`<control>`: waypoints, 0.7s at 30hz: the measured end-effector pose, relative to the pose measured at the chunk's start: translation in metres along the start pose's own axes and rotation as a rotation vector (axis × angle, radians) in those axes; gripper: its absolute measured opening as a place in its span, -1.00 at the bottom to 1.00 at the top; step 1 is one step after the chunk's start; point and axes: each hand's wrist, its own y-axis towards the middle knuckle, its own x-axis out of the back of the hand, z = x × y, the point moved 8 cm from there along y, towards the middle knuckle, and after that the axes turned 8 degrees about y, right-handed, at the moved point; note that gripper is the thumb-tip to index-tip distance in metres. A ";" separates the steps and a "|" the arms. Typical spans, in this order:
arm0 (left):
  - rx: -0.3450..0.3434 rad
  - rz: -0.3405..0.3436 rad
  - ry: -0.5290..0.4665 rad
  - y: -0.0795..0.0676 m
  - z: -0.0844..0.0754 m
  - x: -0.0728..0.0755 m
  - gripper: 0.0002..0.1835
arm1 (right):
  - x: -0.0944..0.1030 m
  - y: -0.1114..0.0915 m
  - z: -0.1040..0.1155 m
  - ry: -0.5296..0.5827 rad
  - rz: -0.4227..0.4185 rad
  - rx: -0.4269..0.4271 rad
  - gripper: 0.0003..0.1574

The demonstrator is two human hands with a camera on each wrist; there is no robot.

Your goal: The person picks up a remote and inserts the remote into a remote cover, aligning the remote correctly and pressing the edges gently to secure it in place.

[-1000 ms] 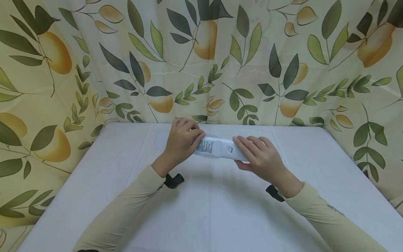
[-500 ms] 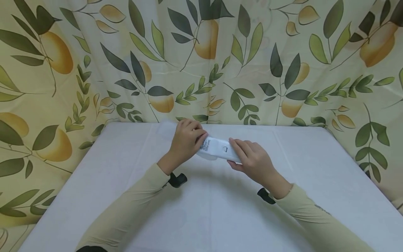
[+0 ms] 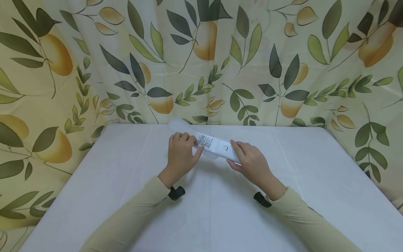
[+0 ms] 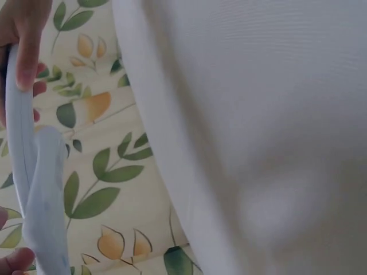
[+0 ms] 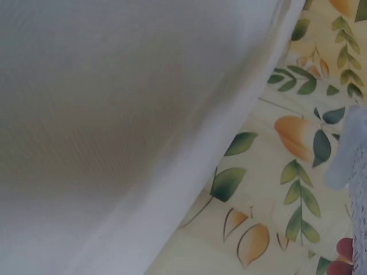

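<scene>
A long white device (image 3: 220,147), shaped like the back of a remote control, is held tilted above the table, its right end lower in the head view. It bears a printed label (image 3: 206,140) and a small latch-like mark. Thin translucent plastic (image 3: 179,125) wraps its left part and sticks out past that end. My right hand (image 3: 252,161) grips the right end, thumb below and fingers on top. At the left end, my left hand (image 3: 182,152) pinches the plastic beside the label. In the left wrist view, the plastic (image 4: 49,200) bulges away from the device's seamed side (image 4: 20,126).
A white-covered table (image 3: 207,210) lies under both hands. Behind it hangs a curtain (image 3: 245,70) printed with leaves and yellow fruit. Black wrist cameras (image 3: 177,193) are strapped below each hand.
The left hand has moved down slightly and loosened around the end, uncovering the label and more plastic. The right hand has shifted left, and the device tilts more.
</scene>
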 end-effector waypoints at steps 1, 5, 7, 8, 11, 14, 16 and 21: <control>0.000 -0.001 0.009 -0.002 0.000 -0.001 -0.71 | 0.000 0.000 0.000 0.002 0.003 -0.014 -0.16; 0.029 0.021 0.029 -0.005 0.000 -0.004 -0.68 | -0.002 -0.002 -0.001 0.000 0.006 -0.063 -0.17; 0.052 0.052 0.029 -0.005 0.000 -0.006 -0.68 | -0.002 -0.002 -0.001 0.002 0.000 -0.082 -0.17; 0.063 0.071 0.023 -0.005 0.000 -0.008 -0.68 | -0.002 -0.002 -0.001 0.003 -0.005 -0.087 -0.17; 0.094 0.128 -0.011 -0.005 -0.001 -0.013 -0.69 | -0.004 -0.002 0.001 0.007 -0.014 -0.090 -0.19; 0.119 0.183 -0.055 -0.004 -0.004 -0.018 -0.74 | -0.006 -0.004 0.003 0.016 -0.019 -0.084 -0.21; 0.132 0.214 -0.081 -0.005 -0.006 -0.021 -0.77 | -0.008 -0.006 0.004 0.025 -0.018 -0.084 -0.22; 0.131 0.237 -0.133 -0.009 -0.010 -0.027 -0.83 | -0.009 -0.009 0.004 0.039 -0.012 -0.097 -0.23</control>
